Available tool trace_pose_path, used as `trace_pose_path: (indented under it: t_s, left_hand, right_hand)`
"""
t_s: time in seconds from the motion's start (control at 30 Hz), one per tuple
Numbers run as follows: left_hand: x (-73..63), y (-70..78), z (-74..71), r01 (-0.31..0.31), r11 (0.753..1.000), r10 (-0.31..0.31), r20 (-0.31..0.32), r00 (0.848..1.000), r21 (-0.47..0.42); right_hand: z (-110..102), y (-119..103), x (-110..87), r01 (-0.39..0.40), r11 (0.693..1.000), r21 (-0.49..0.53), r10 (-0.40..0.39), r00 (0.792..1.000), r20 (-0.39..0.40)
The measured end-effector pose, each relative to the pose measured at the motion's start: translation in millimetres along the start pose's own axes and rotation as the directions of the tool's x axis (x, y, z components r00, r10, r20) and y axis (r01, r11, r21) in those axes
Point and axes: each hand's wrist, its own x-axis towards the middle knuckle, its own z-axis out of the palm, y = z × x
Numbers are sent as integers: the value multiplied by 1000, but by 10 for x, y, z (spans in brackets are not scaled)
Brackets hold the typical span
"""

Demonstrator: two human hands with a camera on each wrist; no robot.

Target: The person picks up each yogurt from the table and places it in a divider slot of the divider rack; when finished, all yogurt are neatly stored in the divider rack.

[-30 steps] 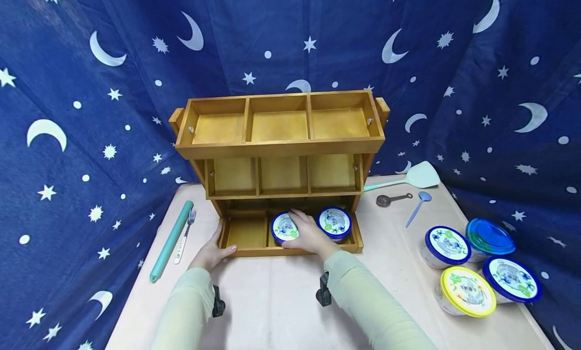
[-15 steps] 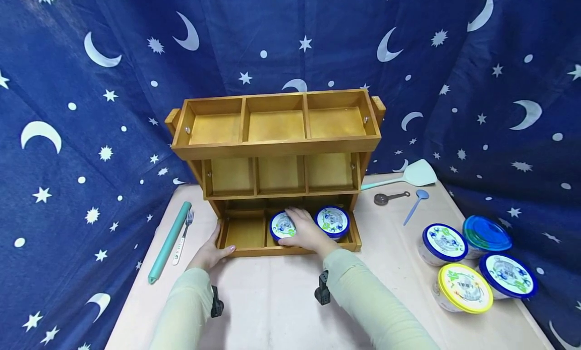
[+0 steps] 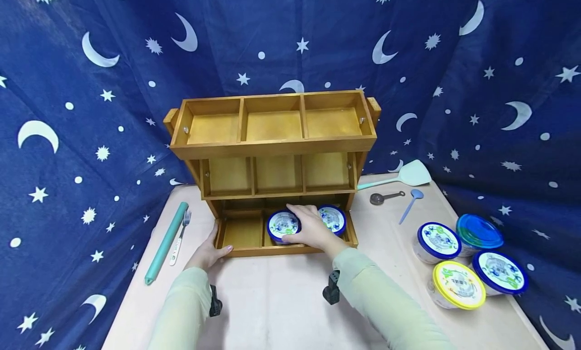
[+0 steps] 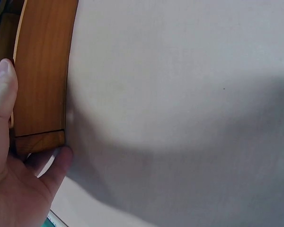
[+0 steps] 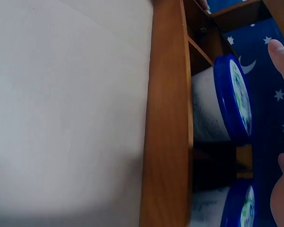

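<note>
A tiered wooden organizer box (image 3: 277, 251) stands on the table, its stacked trays divided into compartments. My left hand (image 3: 206, 253) holds its lower left front corner; in the left wrist view the thumb (image 4: 5, 80) lies over the front wall and the fingers curl round the end. Two lidded tubs with blue rims sit in the bottom tier, a left tub (image 3: 280, 224) and a right tub (image 3: 335, 219). Over them hovers my right hand (image 3: 313, 231), fingers loosely spread and nothing gripped. The right wrist view shows it apart from the nearer tub lids (image 5: 239, 99). It partly covers the right tub.
At right stand a yellow-lidded tub (image 3: 459, 284) and several blue-lidded tubs (image 3: 438, 240). Behind them lie a pale turner (image 3: 414, 173), a dark measuring spoon (image 3: 379, 198) and a blue spoon (image 3: 412, 203). At left are a teal roll (image 3: 167, 244) and a fork (image 3: 180, 238).
My right hand has let go of the left tub and lifted slightly to the right, uncovering more of its lid. The left hand stays on the box corner. The head view has shifted a little.
</note>
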Motion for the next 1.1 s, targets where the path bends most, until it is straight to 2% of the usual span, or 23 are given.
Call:
trace_pose_path:
  t_s: [0.17, 0.4, 0.53, 0.67, 0.8, 0.93, 1.1]
  left_hand:
    - [-9, -17, -8, -10, 1000, 10, 9, 1000, -6]
    - [-17, -54, -27, 6, 1000, -6, 10, 1000, 8]
    - [-23, -21, -14, -13, 1000, 13, 10, 1000, 0]
    - [-15, 3, -9, -2, 1000, 3, 10, 1000, -27]
    - [-14, 8, -17, 8, 1000, -8, 5, 1000, -20]
    - [-16, 5, -23, 4, 1000, -4, 4, 1000, -6]
    - [-11, -9, -13, 9, 1000, -9, 13, 1000, 0]
  right_hand:
    - [-127, 103, -85, -17, 1000, 6, 17, 1000, 13]
    - [-301, 233, -191, -35, 999, 33, 34, 999, 25]
    - [-450, 303, -299, 3, 999, 34, -3, 1000, 0]
    - [-606, 360, -411, 41, 999, 27, -41, 999, -13]
    - [-741, 464, -508, 42, 999, 10, -42, 999, -19]
    - [-888, 631, -620, 4, 1000, -1, -4, 1000, -22]
    - [-1083, 892, -788, -109, 994, -21, 108, 994, -26]
